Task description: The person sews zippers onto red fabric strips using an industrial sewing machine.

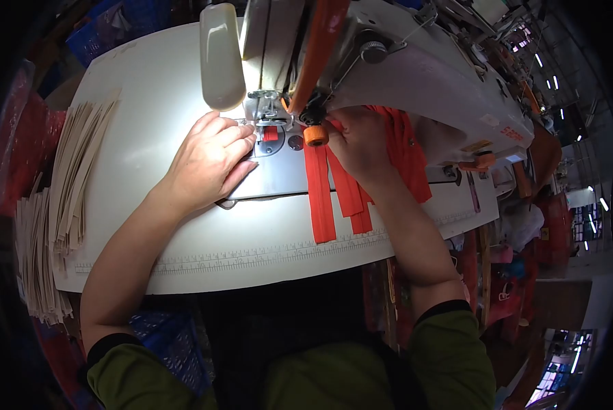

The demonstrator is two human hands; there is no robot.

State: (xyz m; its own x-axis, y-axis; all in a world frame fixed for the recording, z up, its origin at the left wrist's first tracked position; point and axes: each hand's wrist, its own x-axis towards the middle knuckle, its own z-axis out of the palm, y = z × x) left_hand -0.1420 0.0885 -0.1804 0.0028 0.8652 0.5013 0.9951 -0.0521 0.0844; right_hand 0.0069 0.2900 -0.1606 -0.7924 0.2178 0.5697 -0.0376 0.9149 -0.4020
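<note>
On the white arm of the sewing machine [416, 78], at the right of the frame, stands a short orange marking [516, 133], turned sideways; its characters cannot be made out with certainty. Along the front edge of the worktop [132, 171], across the lower middle, runs a printed ruler scale [255, 260] with graduation lines and small numerals, among them apparently 12 and 15; the others are too small to read.

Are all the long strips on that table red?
No, there are red strips on the right, but a bunch of cream strips lies along the left edge of the table.
</note>
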